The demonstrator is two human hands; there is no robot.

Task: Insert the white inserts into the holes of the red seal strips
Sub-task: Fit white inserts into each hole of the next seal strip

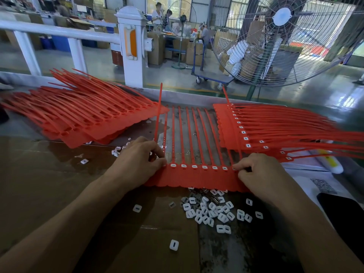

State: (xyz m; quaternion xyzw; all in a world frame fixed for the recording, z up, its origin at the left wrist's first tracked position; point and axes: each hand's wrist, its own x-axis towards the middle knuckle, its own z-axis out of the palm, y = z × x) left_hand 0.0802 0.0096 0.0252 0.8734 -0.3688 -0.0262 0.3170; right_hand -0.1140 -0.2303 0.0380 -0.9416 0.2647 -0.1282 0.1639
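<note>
Between both hands (137,160) (256,172), seal strip (197,177) lies; inserts (208,211) nearer.

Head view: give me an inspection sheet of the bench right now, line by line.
Surface: brown cardboard sheet over a worn bench.
Job's things: red seal strip lies between the hands, white inserts seated in its visible holes; loose white inserts heaped nearer the person.
Clutter: unfilled strip pile on the left, filled strip pile on the right, papers and a dark flat object at right edge.
Grips: left hand and right hand each pinch an end of the strip.
Cables: nothing seen.
Surroundings: white railing, large fan, trolley, boxes, people beyond.
</note>
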